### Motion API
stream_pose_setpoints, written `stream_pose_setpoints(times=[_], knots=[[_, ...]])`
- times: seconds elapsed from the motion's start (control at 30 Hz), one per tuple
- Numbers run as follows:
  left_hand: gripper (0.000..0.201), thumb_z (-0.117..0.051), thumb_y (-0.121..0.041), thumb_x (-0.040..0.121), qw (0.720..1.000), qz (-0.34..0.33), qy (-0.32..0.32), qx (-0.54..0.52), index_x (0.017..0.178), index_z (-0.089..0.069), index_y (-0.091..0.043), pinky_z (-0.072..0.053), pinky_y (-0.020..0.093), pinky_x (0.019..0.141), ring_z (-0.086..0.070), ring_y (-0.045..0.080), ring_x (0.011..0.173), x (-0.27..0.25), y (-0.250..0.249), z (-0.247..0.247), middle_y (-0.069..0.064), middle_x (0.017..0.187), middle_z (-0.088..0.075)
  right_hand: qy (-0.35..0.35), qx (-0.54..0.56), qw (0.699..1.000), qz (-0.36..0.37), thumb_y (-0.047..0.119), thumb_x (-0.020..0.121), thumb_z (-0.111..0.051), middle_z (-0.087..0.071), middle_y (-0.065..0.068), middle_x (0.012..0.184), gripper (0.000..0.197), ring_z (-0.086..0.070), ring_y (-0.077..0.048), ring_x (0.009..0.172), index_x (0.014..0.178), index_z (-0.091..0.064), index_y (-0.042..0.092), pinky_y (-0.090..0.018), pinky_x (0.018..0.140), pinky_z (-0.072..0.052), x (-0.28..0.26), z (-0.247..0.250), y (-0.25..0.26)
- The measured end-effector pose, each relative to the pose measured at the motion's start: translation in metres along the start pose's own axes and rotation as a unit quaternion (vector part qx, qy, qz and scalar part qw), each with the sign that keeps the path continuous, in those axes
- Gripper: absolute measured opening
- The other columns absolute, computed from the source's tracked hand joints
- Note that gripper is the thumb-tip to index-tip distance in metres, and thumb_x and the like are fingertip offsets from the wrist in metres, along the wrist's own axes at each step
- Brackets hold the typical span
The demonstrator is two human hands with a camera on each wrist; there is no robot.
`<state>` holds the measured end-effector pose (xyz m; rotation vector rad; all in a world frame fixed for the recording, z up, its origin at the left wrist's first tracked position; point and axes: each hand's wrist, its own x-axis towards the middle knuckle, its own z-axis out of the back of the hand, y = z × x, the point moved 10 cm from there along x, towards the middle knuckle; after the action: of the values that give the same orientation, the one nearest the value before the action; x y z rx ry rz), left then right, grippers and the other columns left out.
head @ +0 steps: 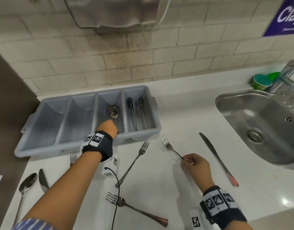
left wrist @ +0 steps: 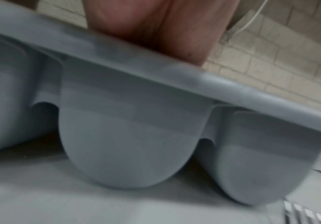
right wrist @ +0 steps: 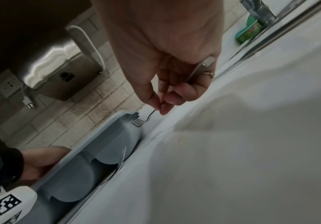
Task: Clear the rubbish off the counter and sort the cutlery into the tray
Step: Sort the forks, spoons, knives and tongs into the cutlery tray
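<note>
Left hand [head: 109, 127] reaching into tray [head: 86, 143], fingers hidden, grip on spoon [head: 113, 112] indeterminate, right hand [head: 195, 165] pinching fork [head: 171, 147] handle, tines beyond fingertips.

Black wristbands [head: 99, 147] bearing square markers; striped sleeve [head: 33, 224].

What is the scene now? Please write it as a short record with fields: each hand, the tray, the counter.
left hand: inside the tray's third compartment from the left, at the spoon handle; grip hidden
right hand: pinches a small fork by its handle
tray: grey, four compartments; cutlery in the rightmost
counter: forks, knives and a spoon lie loose
</note>
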<state>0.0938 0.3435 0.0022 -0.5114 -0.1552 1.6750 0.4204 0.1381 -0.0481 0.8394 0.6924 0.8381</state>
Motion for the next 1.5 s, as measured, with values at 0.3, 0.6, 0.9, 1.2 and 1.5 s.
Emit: stream_pose_setpoints(times=[0.3, 0.6, 0.9, 1.2, 1.5], knots=[[0.015, -0.055, -0.021, 0.085, 0.987, -0.155, -0.008, -0.039, 0.099, -0.057, -0.017, -0.049, 0.029, 0.077, -0.06, 0.019, 0.087, -0.129, -0.019, -0.043, 0.002, 0.101, -0.063, -0.018, 0.045, 0.997, 0.055, 0.004, 0.077, -0.065, -0.065, 0.002, 0.069, 0.023, -0.057, -0.01, 0.063, 0.073, -0.065, 0.027, -0.004, 0.051, -0.042, -0.019, 0.015, 0.021], [0.031, -0.039, -0.024, 0.097, 0.984, -0.044, 0.063, 0.162, 0.116, -0.05, -0.002, -0.047, 0.039, 0.091, -0.051, 0.03, 0.114, -0.13, 0.018, -0.102, 0.015, 0.122, -0.055, 0.105, 0.117, 0.98, 0.121, -0.005, 0.079, -0.055, -0.066, 0.003, 0.068, 0.036, -0.048, -0.008, 0.05, 0.081, -0.063, 0.03, -0.019, 0.051, -0.045, -0.033, -0.035, 0.087], [0.01, -0.045, -0.015, 0.094, 0.987, -0.012, -0.05, -0.153, 0.102, -0.052, -0.018, -0.045, 0.026, 0.067, -0.058, 0.016, 0.071, -0.171, 0.092, 0.017, -0.001, 0.081, -0.057, 0.272, 0.108, 0.94, 0.174, -0.012, 0.085, -0.05, -0.061, -0.012, 0.108, 0.041, -0.056, -0.015, 0.087, 0.121, -0.056, 0.004, -0.019, 0.079, -0.05, -0.036, -0.151, 0.21], [0.046, -0.044, 0.006, 0.088, 0.932, 0.002, -0.184, -0.314, 0.101, -0.057, -0.036, -0.045, 0.015, 0.077, -0.053, 0.004, 0.068, -0.198, 0.21, 0.104, -0.002, 0.101, -0.059, 0.314, 0.042, 0.945, 0.075, -0.006, 0.09, -0.042, -0.063, -0.011, 0.087, 0.027, -0.067, -0.014, 0.072, 0.106, -0.056, 0.011, -0.021, 0.06, -0.052, -0.041, -0.334, 0.274], [0.053, -0.033, 0.013, 0.091, 0.915, -0.078, -0.136, -0.371, 0.124, -0.05, -0.025, -0.046, -0.005, 0.074, -0.058, 0.008, 0.08, -0.155, 0.218, 0.119, -0.002, 0.113, -0.045, 0.319, -0.282, 0.887, 0.18, 0.002, 0.092, -0.043, -0.06, -0.021, 0.126, 0.03, -0.053, -0.033, 0.119, 0.119, -0.055, -0.005, -0.035, 0.1, -0.041, -0.059, -0.378, 0.286]])
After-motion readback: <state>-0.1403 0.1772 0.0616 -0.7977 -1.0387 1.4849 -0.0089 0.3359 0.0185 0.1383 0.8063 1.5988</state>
